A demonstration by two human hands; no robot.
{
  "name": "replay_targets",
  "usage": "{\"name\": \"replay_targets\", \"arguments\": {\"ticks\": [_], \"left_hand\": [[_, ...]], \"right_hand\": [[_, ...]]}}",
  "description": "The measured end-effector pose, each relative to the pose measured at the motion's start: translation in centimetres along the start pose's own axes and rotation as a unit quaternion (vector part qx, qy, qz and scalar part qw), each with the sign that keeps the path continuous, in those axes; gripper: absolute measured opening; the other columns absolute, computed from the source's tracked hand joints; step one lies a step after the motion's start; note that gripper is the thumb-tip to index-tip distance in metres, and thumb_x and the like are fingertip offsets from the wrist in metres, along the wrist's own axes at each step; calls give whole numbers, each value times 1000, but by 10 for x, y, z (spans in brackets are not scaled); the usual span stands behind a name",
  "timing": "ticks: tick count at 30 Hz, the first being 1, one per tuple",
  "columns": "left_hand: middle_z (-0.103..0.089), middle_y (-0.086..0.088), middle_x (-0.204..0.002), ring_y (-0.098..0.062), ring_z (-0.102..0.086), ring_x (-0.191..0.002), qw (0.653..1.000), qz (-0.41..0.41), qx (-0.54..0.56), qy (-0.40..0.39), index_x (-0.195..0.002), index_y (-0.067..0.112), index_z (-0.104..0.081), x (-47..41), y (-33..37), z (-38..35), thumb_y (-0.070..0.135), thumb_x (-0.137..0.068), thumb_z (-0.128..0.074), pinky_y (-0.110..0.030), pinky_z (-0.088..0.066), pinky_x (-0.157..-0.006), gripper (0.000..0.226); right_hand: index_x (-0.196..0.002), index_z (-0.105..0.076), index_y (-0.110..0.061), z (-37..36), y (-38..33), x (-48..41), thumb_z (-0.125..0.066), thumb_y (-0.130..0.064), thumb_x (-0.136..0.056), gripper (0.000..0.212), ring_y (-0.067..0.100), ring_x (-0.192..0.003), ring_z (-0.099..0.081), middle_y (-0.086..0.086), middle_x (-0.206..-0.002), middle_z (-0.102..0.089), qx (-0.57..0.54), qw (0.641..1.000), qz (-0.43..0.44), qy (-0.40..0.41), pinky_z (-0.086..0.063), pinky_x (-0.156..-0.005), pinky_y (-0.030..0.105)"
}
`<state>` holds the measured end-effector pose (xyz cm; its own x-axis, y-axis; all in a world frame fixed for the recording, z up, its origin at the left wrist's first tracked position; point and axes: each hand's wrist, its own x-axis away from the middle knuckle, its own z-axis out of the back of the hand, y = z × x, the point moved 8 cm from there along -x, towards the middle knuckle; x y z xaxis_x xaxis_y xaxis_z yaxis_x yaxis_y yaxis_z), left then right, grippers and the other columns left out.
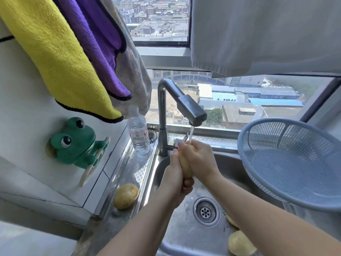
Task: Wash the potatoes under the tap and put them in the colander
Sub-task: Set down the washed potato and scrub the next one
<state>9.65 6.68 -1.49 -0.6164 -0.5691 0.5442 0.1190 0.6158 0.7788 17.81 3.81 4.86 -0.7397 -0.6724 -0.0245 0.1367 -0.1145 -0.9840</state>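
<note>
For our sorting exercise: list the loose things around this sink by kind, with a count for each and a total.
Potatoes: 4, one in the hands, one on the ledge, two partly hidden in the basin
Colander: 1
Water bottle: 1
Frog holder: 1
Hanging cloths: 4
Total: 11

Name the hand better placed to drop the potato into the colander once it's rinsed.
Likely the right hand: the empty colander sits on its side of the sink. The left hand would have to cross over; both grip the potato.
</note>
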Motion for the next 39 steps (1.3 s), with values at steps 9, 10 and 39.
{"name": "replay_targets", "arguments": {"ticks": [9, 10, 39], "left_hand": [[-54, -7, -51, -8, -29, -32, 999, 46, 13, -7, -87, 13, -50, 0, 2, 12, 61, -95, -30, -12, -23, -33, 53], [-53, -6, -48, -8, -29, -31, 997, 69, 32, -15, -87, 12, -47, 0, 1, 12, 62, -94, -30, -10, -22, -32, 53], [-48, -1, -54, -10, -38, -41, 993, -67, -96, 3, -82, 13, -59, 10, 10, 1, 64, -93, -29, -19, -27, -38, 60]], "right_hand": [[-84, -69, -16, -18, 17, 6, -38, -27, -101, 37, 16, -75, -60, 3, -83, -67, -124, 972, -171, -102, -45, -55, 24], [-93, -67, -18, -19, 14, 7, -38, -28, -101, 32, 15, -79, -59, 2, -89, -65, -106, 977, -139, -123, -45, -57, 24], [-90, -65, -18, -2, 15, 1, -59, -29, -90, 13, 21, -82, -65, 8, -88, -67, -46, 988, -120, -89, -52, -64, 32]]}}
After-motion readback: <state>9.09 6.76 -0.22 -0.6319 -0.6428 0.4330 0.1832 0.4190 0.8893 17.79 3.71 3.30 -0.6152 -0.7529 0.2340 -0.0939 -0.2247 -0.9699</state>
